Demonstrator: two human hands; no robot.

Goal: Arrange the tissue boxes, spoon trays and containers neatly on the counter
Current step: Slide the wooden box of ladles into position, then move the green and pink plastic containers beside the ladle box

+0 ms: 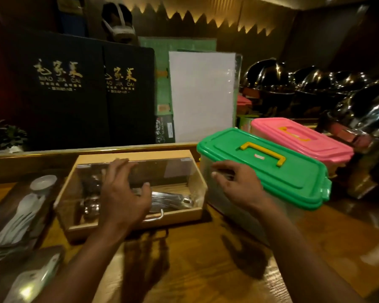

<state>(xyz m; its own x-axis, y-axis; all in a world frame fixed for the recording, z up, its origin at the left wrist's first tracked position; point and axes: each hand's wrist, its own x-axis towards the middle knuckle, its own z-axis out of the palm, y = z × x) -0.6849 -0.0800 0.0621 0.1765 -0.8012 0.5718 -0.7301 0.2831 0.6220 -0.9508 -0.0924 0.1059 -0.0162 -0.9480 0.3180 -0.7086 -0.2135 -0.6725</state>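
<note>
The left hand (122, 193) is spread open with its fingers (118, 166) resting on the clear lid of the wooden cutlery box (190, 209), gripping nothing; the right hand (235, 185) is open too, against the near end of the green-lidded container (271, 169). Both sit mid-desk (206, 259), just beside each other. The box looks stiff and weighty with metal cutlery, its lid slippery, so hold its wooden sides. The plastic container seems lighter; its yellow handle (264, 153) suits lifting.
</note>
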